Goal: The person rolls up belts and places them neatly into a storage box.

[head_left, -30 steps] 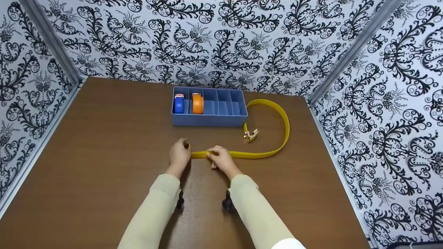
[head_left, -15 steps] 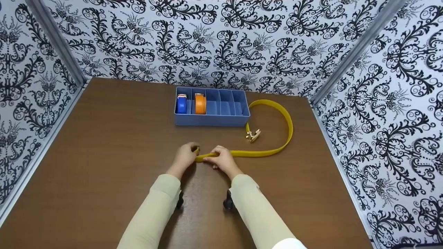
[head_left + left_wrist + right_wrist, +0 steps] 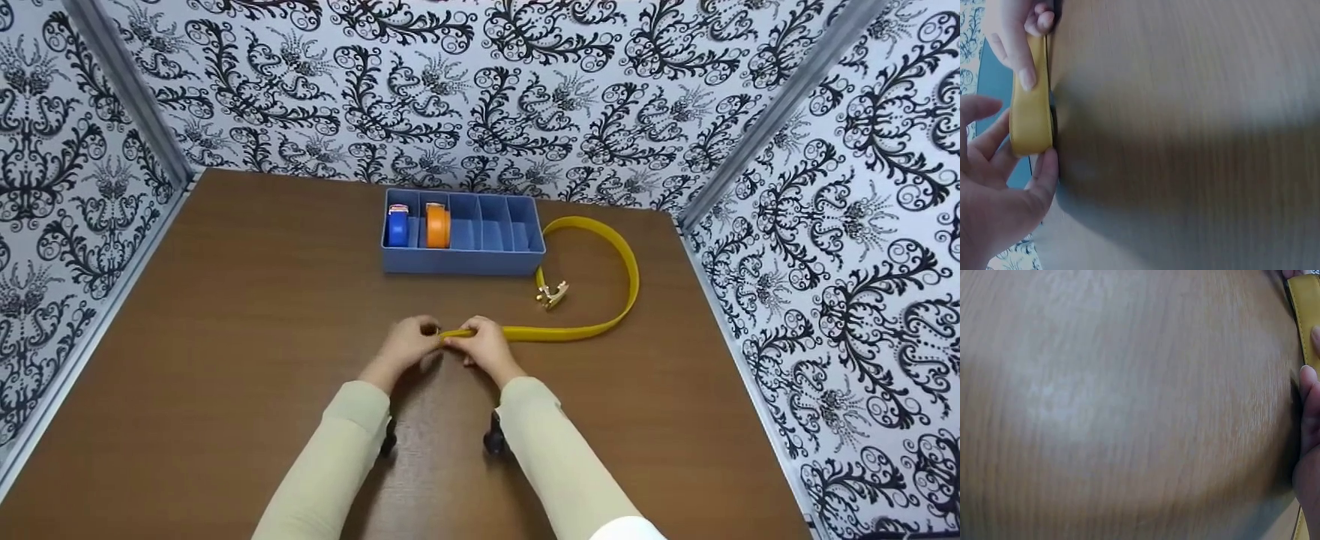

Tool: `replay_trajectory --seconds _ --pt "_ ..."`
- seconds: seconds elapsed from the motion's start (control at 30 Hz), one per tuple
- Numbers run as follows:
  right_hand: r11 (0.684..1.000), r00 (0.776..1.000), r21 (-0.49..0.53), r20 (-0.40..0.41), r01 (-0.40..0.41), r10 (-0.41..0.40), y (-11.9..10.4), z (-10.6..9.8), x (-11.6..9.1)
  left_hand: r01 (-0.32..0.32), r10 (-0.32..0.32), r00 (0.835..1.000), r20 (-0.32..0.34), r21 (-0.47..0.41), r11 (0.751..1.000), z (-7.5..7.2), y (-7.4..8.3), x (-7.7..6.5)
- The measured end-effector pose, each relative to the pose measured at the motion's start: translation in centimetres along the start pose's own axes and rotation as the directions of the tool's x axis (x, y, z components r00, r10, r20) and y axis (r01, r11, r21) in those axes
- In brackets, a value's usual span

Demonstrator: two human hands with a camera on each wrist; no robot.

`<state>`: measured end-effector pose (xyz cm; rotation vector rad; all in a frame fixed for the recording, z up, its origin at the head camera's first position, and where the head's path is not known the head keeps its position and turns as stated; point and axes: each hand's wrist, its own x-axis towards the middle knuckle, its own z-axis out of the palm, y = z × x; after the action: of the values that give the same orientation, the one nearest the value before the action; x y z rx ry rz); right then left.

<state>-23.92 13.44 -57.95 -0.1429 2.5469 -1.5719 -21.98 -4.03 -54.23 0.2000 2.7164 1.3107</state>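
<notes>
A yellow belt lies on the table, curving right and back towards a box, with its gold buckle inside the curve. At the belt's near left end, my left hand holds a rolled or folded part between thumb and fingers. Right beside it, my right hand pinches the strap. In the left wrist view the rounded fold of the belt sits against the left hand's fingertips, and a right-hand finger lies along its face. Only part of the right hand shows in the right wrist view.
Behind the hands stands a blue divided box. A rolled blue belt fills its leftmost compartment, and a rolled orange belt the second. Patterned walls border the brown table at the back and sides.
My left hand has moved right, up to the right hand, with the end of the belt in it. The strap between the hands has shortened. The right hand stays nearly in place.
</notes>
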Motion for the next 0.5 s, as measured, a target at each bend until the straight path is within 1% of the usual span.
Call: replay_trajectory --seconds 0.1,0.17,0.23,0.3,0.4,0.5 --pt "1.0 1.0 0.007 0.001 0.003 -0.003 -0.12 0.06 0.02 -0.068 0.071 0.997 -0.032 0.091 0.994 0.26 0.2 -0.05" --pt "1.0 1.0 0.005 0.003 0.009 -0.009 -0.17 0.12 -0.01 -0.083 0.09 0.995 -0.046 0.133 0.988 0.34 0.32 -0.05" --pt "1.0 1.0 -0.007 0.007 0.011 -0.011 -0.15 0.16 -0.04 -0.068 0.076 0.996 -0.049 0.14 0.988 0.44 0.29 -0.01" --pt "1.0 1.0 -0.022 0.008 0.011 -0.011 -0.08 0.15 -0.08 -0.06 0.067 0.996 -0.056 0.122 0.991 0.5 0.17 0.06" --pt "0.999 1.0 -0.037 0.009 0.006 -0.005 0.09 0.01 -0.04 -0.04 0.043 0.997 -0.062 0.048 0.998 0.56 -0.06 0.22" --pt "0.999 1.0 -0.042 0.01 0.0 0.0 -0.02 -0.22 -0.02 -0.029 0.027 0.997 -0.068 -0.019 0.999 0.63 0.0 0.55"
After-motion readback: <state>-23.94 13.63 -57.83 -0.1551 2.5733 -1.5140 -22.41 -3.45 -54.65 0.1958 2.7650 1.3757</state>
